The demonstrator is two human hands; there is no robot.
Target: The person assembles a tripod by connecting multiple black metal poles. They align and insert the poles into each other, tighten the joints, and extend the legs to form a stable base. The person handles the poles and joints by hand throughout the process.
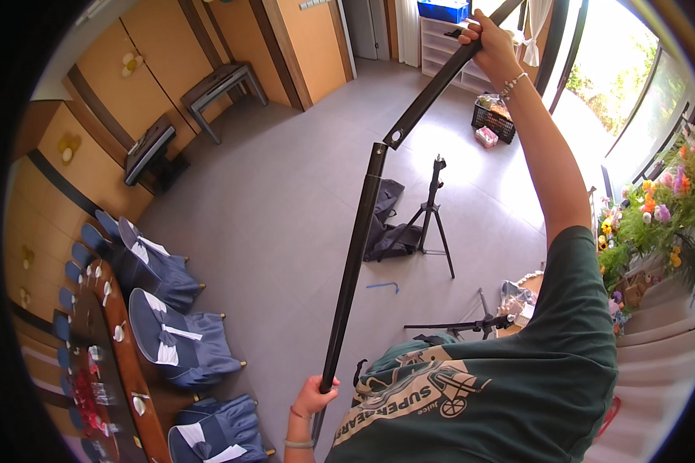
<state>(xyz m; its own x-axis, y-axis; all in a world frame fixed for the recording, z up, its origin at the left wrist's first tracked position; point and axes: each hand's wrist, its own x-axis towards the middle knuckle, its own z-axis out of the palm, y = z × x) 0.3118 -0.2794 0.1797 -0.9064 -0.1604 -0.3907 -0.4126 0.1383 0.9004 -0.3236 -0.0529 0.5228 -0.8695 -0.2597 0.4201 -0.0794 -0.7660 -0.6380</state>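
Blue chairs [201, 363] with white bows [166, 352] stand along a long brown table [131, 366] on the left. Bright flowers [660, 197] stand at the right. A blue box [442, 11] sits on a white shelf [434, 48], near a black basket [483, 120] on the grey floor [278, 208]

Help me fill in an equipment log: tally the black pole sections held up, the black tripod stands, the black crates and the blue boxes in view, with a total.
Black pole sections: 2
Black tripod stands: 2
Black crate: 1
Blue box: 1
Total: 6
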